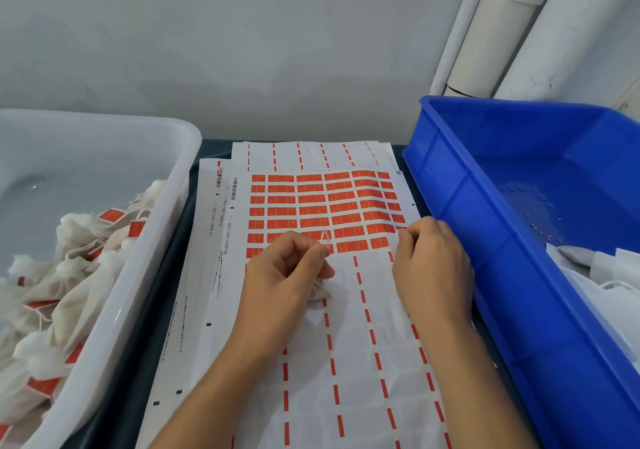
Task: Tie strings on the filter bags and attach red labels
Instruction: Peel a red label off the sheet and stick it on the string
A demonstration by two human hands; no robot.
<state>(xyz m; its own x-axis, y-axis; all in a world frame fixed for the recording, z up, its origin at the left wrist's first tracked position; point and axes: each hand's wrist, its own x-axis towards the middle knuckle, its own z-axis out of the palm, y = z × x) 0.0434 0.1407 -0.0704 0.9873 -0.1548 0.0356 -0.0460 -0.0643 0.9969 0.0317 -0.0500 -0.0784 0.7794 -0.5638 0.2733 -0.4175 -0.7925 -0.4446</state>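
A sheet of red labels (325, 202) lies on a stack of backing sheets in the middle of the table. My left hand (284, 275) holds a small white filter bag (320, 291) under its palm and pinches a loop of white string (325, 239) between thumb and forefinger. My right hand (431, 268) hovers at the sheet's right edge with fingers curled, its fingertips at the lowest row of red labels; what it pinches, if anything, is hidden.
A clear plastic bin (145, 233) on the left holds several tied filter bags with red labels (69, 275). A blue crate (512, 240) on the right holds white untied bags (599, 275). White pipes stand in the back right corner.
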